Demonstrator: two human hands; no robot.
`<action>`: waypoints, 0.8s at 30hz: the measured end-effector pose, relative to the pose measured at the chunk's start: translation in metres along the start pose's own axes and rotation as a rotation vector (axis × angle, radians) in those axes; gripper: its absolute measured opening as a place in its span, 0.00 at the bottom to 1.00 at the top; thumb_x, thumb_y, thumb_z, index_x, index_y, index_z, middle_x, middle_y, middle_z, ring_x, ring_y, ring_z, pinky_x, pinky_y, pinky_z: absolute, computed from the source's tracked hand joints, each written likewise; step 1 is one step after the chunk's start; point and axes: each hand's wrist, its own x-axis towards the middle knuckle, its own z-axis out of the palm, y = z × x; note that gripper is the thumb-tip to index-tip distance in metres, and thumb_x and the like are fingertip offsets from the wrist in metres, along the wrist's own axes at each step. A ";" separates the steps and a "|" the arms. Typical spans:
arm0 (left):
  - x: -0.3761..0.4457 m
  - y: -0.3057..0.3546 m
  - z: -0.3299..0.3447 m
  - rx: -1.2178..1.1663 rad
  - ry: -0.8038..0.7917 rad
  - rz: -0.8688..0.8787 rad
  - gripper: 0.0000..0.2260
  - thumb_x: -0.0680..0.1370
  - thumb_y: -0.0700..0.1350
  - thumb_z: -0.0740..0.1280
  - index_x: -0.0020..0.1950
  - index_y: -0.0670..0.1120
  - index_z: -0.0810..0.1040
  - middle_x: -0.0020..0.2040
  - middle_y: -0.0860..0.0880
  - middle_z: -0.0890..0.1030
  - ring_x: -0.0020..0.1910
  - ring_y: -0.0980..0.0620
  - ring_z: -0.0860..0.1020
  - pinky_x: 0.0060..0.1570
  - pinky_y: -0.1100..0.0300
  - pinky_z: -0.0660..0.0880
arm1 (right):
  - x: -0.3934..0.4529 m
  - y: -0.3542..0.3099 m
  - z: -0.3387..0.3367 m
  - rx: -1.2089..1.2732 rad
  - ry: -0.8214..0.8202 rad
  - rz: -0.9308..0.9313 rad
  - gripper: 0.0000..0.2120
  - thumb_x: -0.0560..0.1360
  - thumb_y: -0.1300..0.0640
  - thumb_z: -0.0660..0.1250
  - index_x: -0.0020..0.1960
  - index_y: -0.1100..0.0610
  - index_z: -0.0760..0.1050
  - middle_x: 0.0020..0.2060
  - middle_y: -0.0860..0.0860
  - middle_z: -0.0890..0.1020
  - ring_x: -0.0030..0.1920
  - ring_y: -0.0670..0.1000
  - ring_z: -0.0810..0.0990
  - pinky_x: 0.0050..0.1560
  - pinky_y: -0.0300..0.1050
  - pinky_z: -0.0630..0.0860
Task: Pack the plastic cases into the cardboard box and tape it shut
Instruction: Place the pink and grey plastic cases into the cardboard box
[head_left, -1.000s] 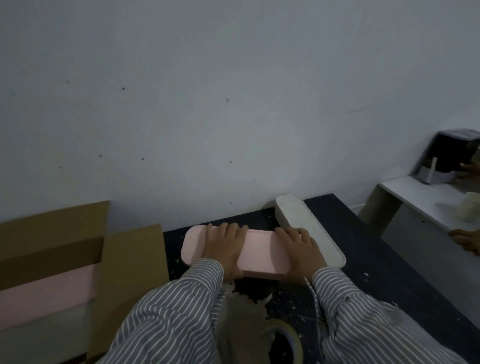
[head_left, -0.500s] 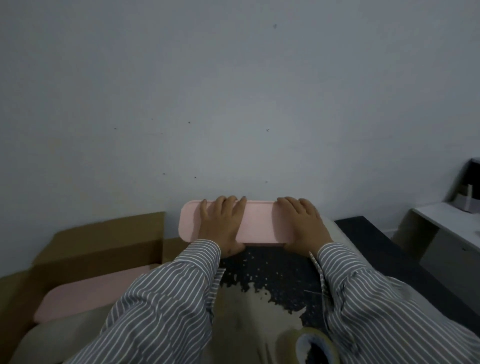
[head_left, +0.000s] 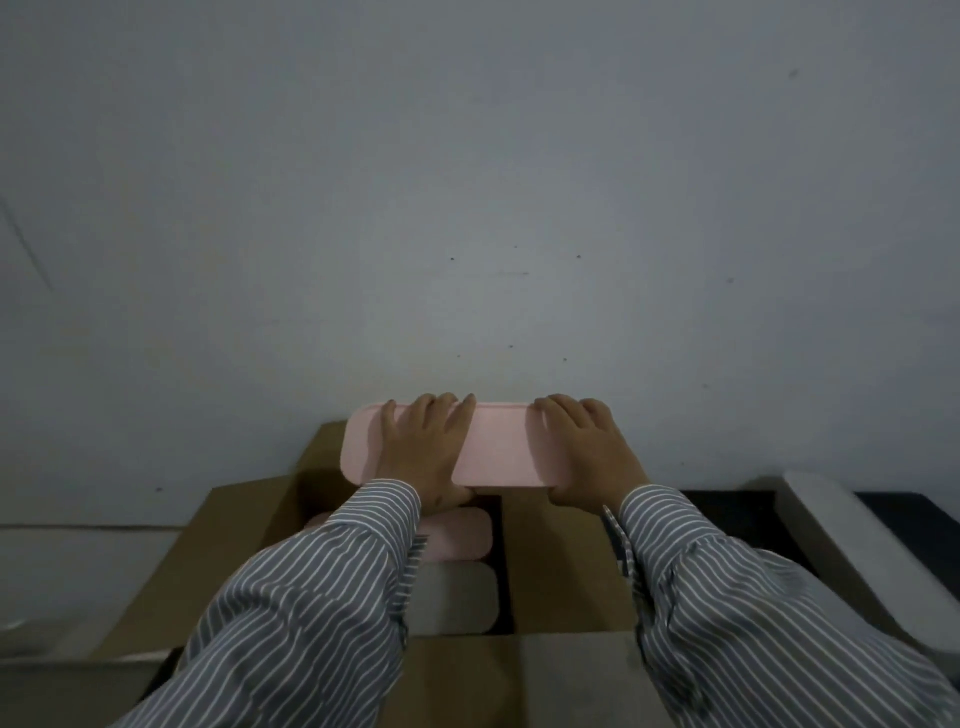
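Above the box's (head_left: 561, 561) far edge: pink case (head_left: 498, 449) held level, w/ left hand (head_left: 423, 449) and right hand (head_left: 589, 452) clasping it, fingers curled over its far rim. Inside box: second pink case (head_left: 457, 538), grey case (head_left: 457, 603). White case (head_left: 872, 551) at table's (head_left: 727, 512) right edge.

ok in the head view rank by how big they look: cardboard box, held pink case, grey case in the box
1. cardboard box, clearly largest.
2. held pink case.
3. grey case, but a sleeve covers much of it, so its true rank against the pink one is unsure.
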 end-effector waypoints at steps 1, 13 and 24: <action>-0.006 -0.014 0.003 0.008 -0.017 -0.012 0.46 0.67 0.63 0.67 0.75 0.50 0.46 0.74 0.48 0.56 0.72 0.45 0.57 0.69 0.37 0.54 | 0.006 -0.012 0.008 0.003 -0.007 -0.019 0.46 0.62 0.51 0.75 0.72 0.52 0.54 0.71 0.50 0.61 0.69 0.58 0.57 0.69 0.57 0.63; -0.034 -0.101 0.079 -0.039 -0.190 -0.023 0.46 0.67 0.63 0.66 0.75 0.47 0.47 0.73 0.44 0.58 0.69 0.42 0.58 0.69 0.46 0.57 | 0.048 -0.082 0.104 0.007 -0.190 0.013 0.48 0.63 0.48 0.75 0.74 0.50 0.50 0.74 0.49 0.57 0.72 0.58 0.53 0.72 0.58 0.59; -0.033 -0.110 0.132 -0.189 -0.420 0.026 0.41 0.73 0.63 0.62 0.76 0.49 0.42 0.78 0.45 0.44 0.76 0.42 0.46 0.74 0.46 0.47 | 0.053 -0.076 0.144 -0.002 -0.381 0.097 0.42 0.70 0.54 0.70 0.75 0.49 0.48 0.77 0.47 0.47 0.76 0.56 0.44 0.75 0.55 0.51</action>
